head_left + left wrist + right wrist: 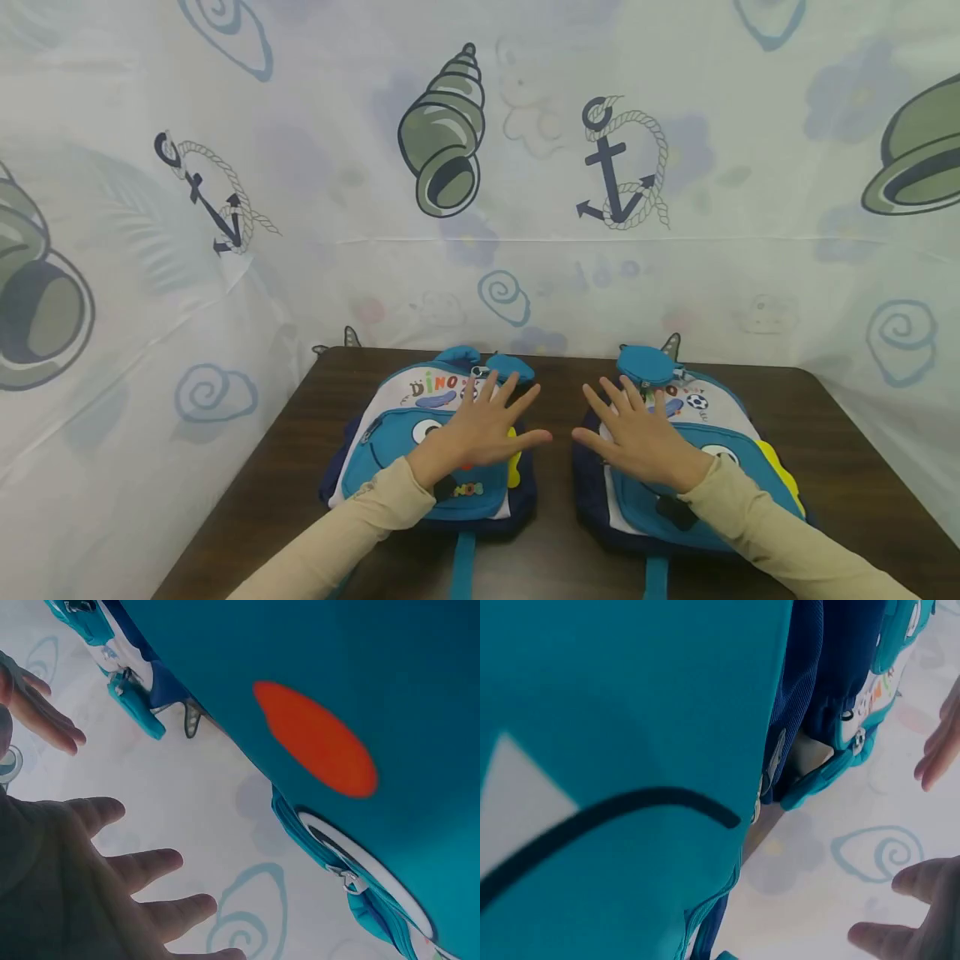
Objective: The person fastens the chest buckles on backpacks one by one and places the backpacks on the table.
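Observation:
Two children's backpacks in blue, white and navy lie side by side on a dark wooden table. Over the left backpack (375,458) my left hand (483,425) is held with its fingers spread. My right hand (637,433), likewise spread, is over the right backpack (750,425). Neither hand grips anything. In the left wrist view, the blue front pocket (337,690) with an orange oval fills much of the frame, apart from the left hand (82,877). The right wrist view has the other blue pocket (630,712) close up, with fingers of the right hand (930,907) at the edge.
The table (255,500) extends around both backpacks. Blue straps (463,567) hang from the bags toward the near side. Behind and to the left is a pale curtain (337,167) printed with shells and anchors.

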Demonstrator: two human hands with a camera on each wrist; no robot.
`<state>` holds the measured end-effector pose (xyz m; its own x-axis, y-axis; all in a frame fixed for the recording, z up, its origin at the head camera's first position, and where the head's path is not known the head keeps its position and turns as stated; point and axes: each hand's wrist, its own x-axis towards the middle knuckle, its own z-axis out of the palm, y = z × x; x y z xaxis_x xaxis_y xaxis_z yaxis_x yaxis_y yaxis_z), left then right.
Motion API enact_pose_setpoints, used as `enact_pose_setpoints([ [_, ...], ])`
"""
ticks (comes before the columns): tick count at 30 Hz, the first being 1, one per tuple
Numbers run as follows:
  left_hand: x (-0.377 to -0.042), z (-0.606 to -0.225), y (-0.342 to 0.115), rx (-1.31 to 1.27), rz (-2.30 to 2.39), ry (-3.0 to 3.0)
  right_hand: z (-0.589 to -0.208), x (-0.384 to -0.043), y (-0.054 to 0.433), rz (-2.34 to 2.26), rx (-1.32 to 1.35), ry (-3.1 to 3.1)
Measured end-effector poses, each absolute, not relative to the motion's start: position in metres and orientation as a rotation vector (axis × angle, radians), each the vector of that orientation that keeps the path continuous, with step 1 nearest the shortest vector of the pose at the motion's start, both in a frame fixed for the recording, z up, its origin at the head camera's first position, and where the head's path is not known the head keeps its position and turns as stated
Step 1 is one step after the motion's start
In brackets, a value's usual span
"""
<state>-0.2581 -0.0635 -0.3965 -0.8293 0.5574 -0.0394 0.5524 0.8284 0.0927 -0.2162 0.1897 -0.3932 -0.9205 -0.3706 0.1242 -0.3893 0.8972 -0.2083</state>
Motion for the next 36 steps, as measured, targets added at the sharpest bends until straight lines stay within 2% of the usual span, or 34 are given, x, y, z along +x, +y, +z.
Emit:
enact_pose_setpoints([
  [14,-0.255,-0.403,-0.045,0.837,0.201,2.900,-0.389,-0.208,0.204,0.377,0.440,-3.075],
  [26,-0.250,-0.405,-0.025,0.907,0.262,2.851,-0.392,-0.203,0.223,0.407,0.176,-3.208],
  [36,-0.244,-0.411,-0.017,0.876,0.648,2.655,-0.397,-0.194,0.231,0.386,0.029,-3.292],
])
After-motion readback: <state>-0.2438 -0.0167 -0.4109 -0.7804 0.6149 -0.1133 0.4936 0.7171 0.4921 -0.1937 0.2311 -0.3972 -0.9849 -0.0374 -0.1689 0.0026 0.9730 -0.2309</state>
